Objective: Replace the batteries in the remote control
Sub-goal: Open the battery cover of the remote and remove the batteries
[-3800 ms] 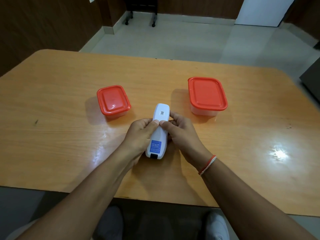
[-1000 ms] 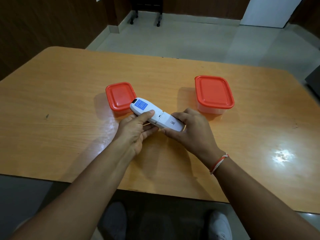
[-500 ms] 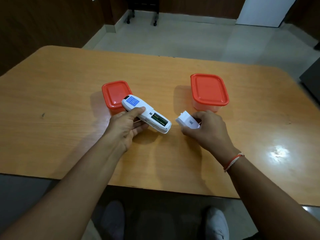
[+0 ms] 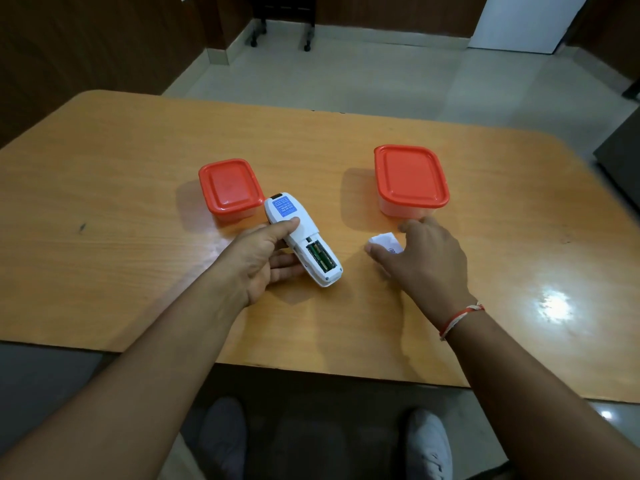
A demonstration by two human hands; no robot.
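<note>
My left hand (image 4: 259, 261) grips a white remote control (image 4: 300, 237) held back side up, a blue label near its far end. Its battery compartment (image 4: 320, 259) is uncovered and green batteries show inside. The white battery cover (image 4: 386, 243) lies low over the table under my right hand (image 4: 420, 263), with the thumb and fingers still around it. Whether the cover rests on the wood I cannot tell.
Two clear tubs with orange lids stand on the wooden table (image 4: 104, 202): a small one (image 4: 229, 188) just beyond the remote and a larger one (image 4: 410, 178) just beyond my right hand. The near table edge runs below my forearms.
The cover slid off the remote and my right hand carried it to the right and down toward the table. My left hand keeps the remote, its compartment exposed.
</note>
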